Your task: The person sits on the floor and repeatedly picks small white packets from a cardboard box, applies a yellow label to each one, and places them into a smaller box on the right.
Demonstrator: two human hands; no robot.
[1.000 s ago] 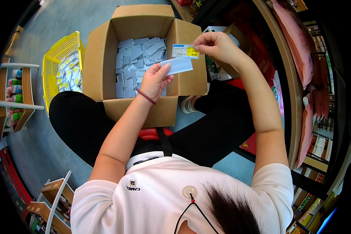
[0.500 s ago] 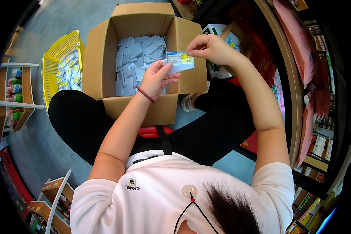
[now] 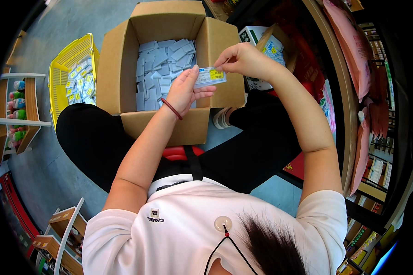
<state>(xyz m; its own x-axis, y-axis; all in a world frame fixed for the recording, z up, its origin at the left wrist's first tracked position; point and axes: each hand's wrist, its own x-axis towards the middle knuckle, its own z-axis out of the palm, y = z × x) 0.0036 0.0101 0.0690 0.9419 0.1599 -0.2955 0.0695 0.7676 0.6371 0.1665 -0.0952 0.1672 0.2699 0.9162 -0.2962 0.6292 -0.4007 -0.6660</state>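
A price tag (image 3: 207,78), a white and yellow paper label lying over a clear plastic sleeve, is between my hands above the box. My left hand (image 3: 186,90) holds the sleeve from its left side, fingers behind and below, thumb up along the edge. At its upper right corner my right hand (image 3: 239,60) pinches the label between thumb and fingertips. Whether the label is fully inside the sleeve I cannot tell. Beneath my hands, many blank white tag sleeves (image 3: 158,59) fill the open cardboard box (image 3: 114,68).
On the left stands a yellow basket (image 3: 55,89) with labelled tags (image 3: 81,82). Behind my right hand is a smaller carton (image 3: 254,34) holding plastic-wrapped pieces (image 3: 274,49). Shelves rise along both sides. My legs (image 3: 257,142) flank the box.
The label sat higher, overlapping the sleeve's top; now it lies lower and lines up more with the sleeve. My left thumb has moved off its front to the upper edge.
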